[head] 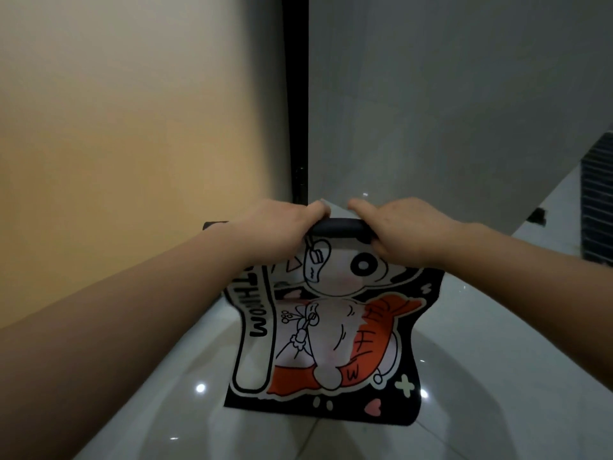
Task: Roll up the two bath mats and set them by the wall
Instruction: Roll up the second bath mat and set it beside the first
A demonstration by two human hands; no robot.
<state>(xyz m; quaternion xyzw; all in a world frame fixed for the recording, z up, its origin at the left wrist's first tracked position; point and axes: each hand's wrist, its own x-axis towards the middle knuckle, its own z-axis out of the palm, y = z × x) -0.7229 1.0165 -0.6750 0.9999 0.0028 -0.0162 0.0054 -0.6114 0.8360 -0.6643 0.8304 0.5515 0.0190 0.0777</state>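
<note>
A black bath mat [331, 327] with a white cartoon cat, an orange shape and lettering lies on the glossy floor, stretching from near me toward the far wall. Its far end is curled into a thin black roll [338, 225]. My left hand [275, 227] grips the left part of that roll, fingers wrapped over it. My right hand [401, 230] presses on the right part, fingers curled over the top. Only one mat is in view.
A beige wall [132, 127] runs along the left, a grey wall [447, 94] stands ahead, with a black door frame strip [295, 94] between them. Shiny white floor tiles [497, 360] surround the mat. A dark ribbed object [597, 200] sits at the right edge.
</note>
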